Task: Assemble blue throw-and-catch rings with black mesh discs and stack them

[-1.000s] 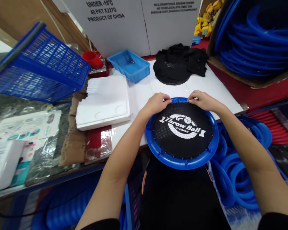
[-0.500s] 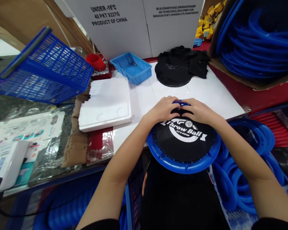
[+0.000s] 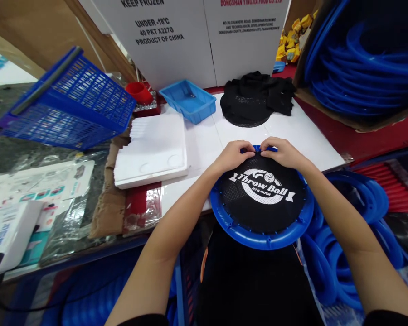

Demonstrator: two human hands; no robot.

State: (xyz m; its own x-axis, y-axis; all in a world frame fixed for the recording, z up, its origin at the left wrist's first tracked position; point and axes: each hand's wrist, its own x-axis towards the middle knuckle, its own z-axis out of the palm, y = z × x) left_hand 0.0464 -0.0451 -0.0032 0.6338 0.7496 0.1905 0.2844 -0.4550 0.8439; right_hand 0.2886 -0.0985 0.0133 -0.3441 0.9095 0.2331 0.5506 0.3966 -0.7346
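A round Throw Ball disc, black mesh printed in white inside a blue plastic ring, rests tilted over my lap against the table's front edge. At its far edge, my left hand pinches the mesh and ring just left of the middle. My right hand is closed the same way on the other side, with a small gap between the two sets of fingertips. Small studs line the ring's inner edge. Beyond my hands, a pile of black mesh pieces lies on the white board.
Left of centre lie a white foam slab and a light-blue tray. A red cup stands near a tilted blue basket. Blue rings fill a carton at right; more blue rings sit below by my right arm.
My hands have drawn slightly apart at the disc's far edge, and their fingers now pinch the rim instead of lying over the mesh. The view has tipped up slightly.
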